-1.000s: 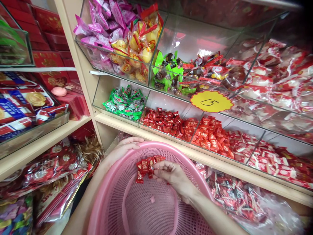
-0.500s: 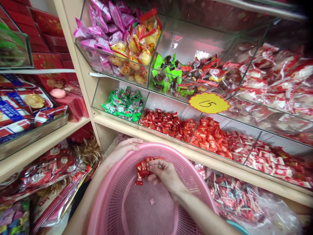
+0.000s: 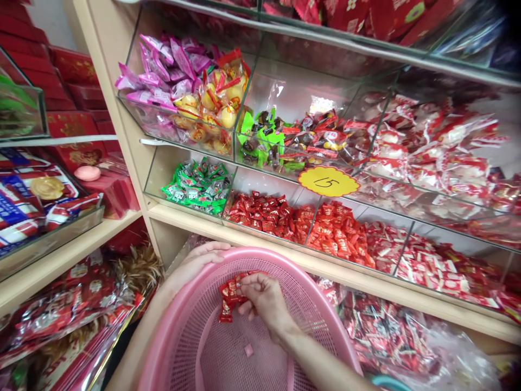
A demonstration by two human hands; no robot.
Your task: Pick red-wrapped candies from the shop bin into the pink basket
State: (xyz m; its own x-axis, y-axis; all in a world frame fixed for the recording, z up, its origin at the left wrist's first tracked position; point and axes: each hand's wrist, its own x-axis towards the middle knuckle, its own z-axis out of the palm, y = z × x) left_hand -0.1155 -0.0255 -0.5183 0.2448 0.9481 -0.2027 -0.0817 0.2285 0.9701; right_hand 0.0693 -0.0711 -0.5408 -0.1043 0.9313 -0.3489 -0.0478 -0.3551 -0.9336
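A round pink plastic basket [image 3: 325, 293] with mesh walls fills the lower middle of the view, below the shelf edge. My left hand [image 3: 199, 259] grips its far left rim, fingers laid over the edge; the thumb is hidden. Inside, near the far wall, my right hand [image 3: 262, 298] is closed, thumb and fingers pinching at several red wrapped candies [image 3: 228, 293]. Part of these candies is covered by the fingers. Mesh and a small pale square show on the basket's floor.
Glass-fronted bins above hold green candies [image 3: 199, 187], dark red candies [image 3: 262, 212], orange-red candies [image 3: 337, 233] and purple packets [image 3: 163, 65]. A yellow price tag [image 3: 329, 181] reads 15. Bagged candies [image 3: 386, 326] lie right of the basket, and red packages [image 3: 61, 288] at left.
The view has tilted upward and slightly right, so shelves and basket sit lower in the picture. Both hands keep about the same places on and in the basket.
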